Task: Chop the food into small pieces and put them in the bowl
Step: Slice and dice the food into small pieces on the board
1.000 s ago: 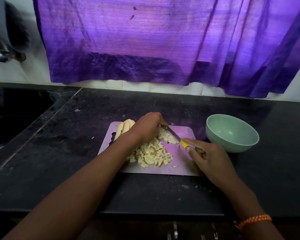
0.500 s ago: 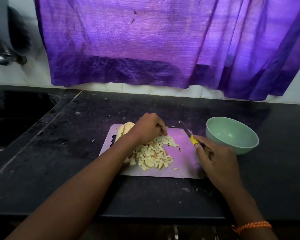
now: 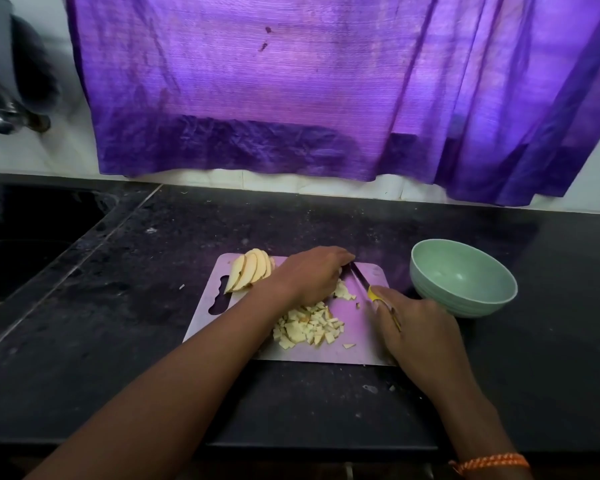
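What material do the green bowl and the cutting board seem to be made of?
Bowl: likely matte plastic or melamine; pale green, dull sheen, faint ribs outside. It could be ceramic.
Cutting board: probably thin plastic; flat, smooth sheet with a cut-out handle, tinted purple by the light.

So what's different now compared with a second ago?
The right hand has swung the knife back in: half a second ago the blade was lifted clear to the right; now its tip is again beside the left hand's fingers, where they press the food. The chopped pile, uncut slices, cutting board and bowl stayed put.
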Action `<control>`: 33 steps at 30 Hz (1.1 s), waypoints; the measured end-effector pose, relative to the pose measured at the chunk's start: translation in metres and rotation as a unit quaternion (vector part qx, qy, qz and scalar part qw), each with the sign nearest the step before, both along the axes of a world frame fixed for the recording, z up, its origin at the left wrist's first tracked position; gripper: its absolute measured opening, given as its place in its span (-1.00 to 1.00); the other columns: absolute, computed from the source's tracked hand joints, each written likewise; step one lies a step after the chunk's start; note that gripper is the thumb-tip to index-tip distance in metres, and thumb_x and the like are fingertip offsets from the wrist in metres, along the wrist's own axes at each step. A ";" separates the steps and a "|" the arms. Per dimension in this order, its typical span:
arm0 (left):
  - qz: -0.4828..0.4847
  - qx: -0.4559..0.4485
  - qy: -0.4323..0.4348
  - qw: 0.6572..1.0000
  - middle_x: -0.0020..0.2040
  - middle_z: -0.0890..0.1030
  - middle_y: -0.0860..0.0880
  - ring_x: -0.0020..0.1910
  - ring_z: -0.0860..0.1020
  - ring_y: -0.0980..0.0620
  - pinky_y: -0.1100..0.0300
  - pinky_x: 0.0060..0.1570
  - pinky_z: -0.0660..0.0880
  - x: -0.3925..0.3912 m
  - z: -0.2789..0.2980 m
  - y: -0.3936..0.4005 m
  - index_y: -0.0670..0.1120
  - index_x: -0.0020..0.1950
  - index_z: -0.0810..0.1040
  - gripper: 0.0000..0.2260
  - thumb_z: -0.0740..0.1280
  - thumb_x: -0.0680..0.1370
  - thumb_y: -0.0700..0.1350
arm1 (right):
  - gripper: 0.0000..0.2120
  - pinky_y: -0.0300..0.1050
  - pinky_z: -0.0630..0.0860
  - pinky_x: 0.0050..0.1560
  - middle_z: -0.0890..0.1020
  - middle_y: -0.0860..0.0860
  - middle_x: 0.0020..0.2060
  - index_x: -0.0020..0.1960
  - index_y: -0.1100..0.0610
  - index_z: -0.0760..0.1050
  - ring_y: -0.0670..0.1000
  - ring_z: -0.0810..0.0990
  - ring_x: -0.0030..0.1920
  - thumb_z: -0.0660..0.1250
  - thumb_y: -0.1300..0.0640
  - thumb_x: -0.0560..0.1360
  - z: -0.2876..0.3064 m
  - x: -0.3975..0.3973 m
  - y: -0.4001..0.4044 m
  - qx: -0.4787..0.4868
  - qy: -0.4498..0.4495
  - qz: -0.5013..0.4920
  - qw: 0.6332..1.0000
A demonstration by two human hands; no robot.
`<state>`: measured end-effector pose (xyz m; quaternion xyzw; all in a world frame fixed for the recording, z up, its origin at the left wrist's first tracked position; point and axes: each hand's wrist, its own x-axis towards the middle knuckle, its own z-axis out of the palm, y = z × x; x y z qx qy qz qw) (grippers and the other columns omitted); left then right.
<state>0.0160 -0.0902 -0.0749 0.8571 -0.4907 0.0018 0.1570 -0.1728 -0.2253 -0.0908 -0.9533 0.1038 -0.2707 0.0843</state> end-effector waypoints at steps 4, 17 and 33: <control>0.002 -0.009 0.005 1.000 0.52 0.49 -0.06 0.48 0.45 -0.06 0.00 0.44 0.44 0.003 0.001 -0.003 -0.10 0.59 0.46 -0.61 0.19 0.75 -0.18 | -0.71 0.11 0.57 -0.26 0.64 0.08 -0.32 0.30 -0.10 0.58 0.20 0.61 -0.30 0.22 -0.08 0.65 0.000 -0.001 0.000 0.010 0.004 0.003 1.000; 0.052 -0.110 0.025 0.992 0.21 0.74 0.04 0.07 0.71 0.04 0.03 0.14 0.66 0.006 0.011 0.013 -0.07 0.26 0.75 -0.77 0.37 0.66 -0.20 | -0.65 0.02 0.56 -0.25 0.68 -0.09 -0.27 0.32 -0.09 0.62 -0.06 0.59 -0.32 0.21 -0.03 0.61 0.002 -0.008 -0.004 0.106 -0.089 0.038 0.990; 0.053 -0.094 0.054 0.993 0.36 0.67 -0.01 0.26 0.64 -0.06 -0.09 0.24 0.62 0.016 -0.002 0.013 -0.01 0.41 0.66 -0.60 0.29 0.66 -0.33 | -0.69 -0.04 0.59 -0.12 0.72 -0.15 -0.17 0.35 -0.22 0.58 -0.13 0.64 -0.20 0.26 -0.12 0.63 0.000 -0.004 -0.003 0.137 0.002 0.088 0.987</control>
